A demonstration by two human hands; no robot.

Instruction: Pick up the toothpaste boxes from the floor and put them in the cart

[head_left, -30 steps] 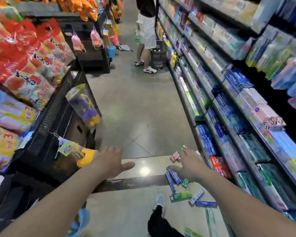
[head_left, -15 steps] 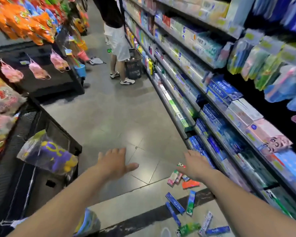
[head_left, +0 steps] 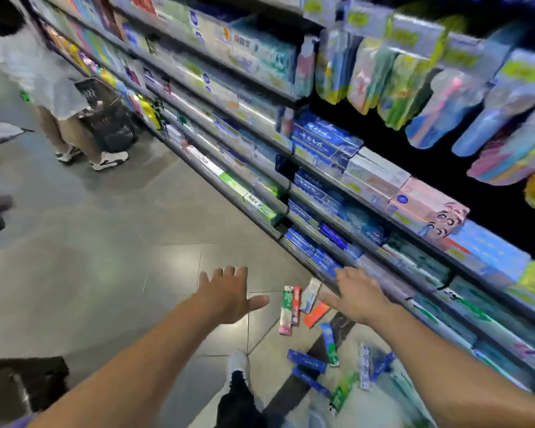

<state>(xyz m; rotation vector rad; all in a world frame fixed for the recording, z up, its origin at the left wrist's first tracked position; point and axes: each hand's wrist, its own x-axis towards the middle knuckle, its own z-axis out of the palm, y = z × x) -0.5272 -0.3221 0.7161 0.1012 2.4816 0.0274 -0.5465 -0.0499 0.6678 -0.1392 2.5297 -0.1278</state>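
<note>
Several toothpaste boxes lie scattered on the grey tiled floor below the shelving. A green and pink box [head_left: 286, 308], a pale box [head_left: 309, 295] and an orange box [head_left: 316, 315] lie between my hands. A blue and green box [head_left: 329, 344] and two dark blue boxes [head_left: 306, 361] lie nearer my feet. My left hand [head_left: 226, 296] hovers open, fingers spread, left of the boxes. My right hand [head_left: 357, 296] is open too, above the floor by the bottom shelf. Neither holds anything. A dark corner at the lower left [head_left: 25, 381] may be the cart; I cannot tell.
Long shelves [head_left: 322, 186] packed with boxed goods run along the right. Another person [head_left: 62, 118] stands up the aisle beside a black basket [head_left: 112, 118]. My white shoe [head_left: 238, 362] is on the floor near the boxes.
The view has swung right and down the aisle; the snack rack on the left has left the frame. Both hands stay open and empty, now over the far boxes.
</note>
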